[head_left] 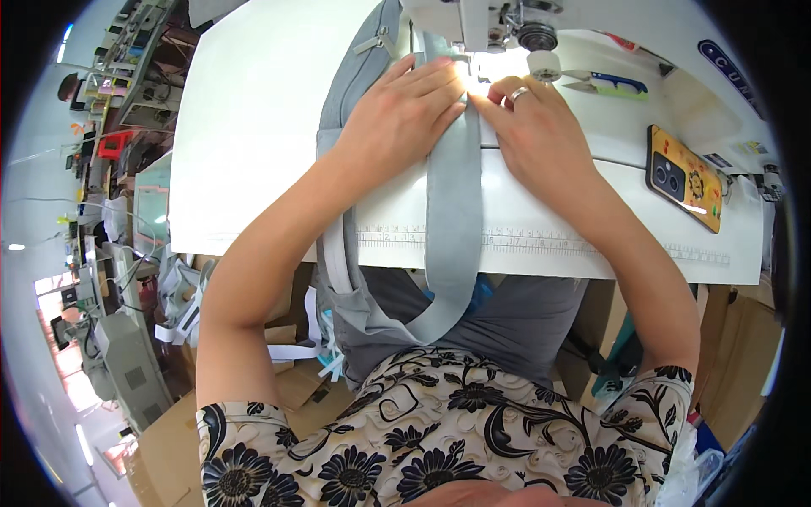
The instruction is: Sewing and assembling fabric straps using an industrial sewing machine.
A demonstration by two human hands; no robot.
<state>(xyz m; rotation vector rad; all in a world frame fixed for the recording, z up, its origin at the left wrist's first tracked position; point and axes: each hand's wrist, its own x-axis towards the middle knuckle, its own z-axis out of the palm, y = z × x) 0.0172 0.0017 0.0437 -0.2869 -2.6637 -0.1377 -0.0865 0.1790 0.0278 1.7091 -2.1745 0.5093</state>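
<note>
My left hand [405, 110] lies flat, fingers outstretched, on a grey fabric strap [454, 203] beside the needle area of a white sewing machine [439, 19]. Close to the lit needle, my right hand [541, 127], with a ring on one finger, has its fingers curled in and pinches the strap's right edge. From there the strap runs down over the table edge and loops up on the left into a grey bag piece [359, 76] with a zipper. The machine's head partly hides the stitching point, and glare washes it out.
On the white sewing table [253, 127], thread snips [612, 84] and a patterned phone [684, 179] lie to the right. A printed ruler scale [541, 241] follows the front edge. Cardboard [182, 448] and grey strapped pieces [179, 296] sit lower left.
</note>
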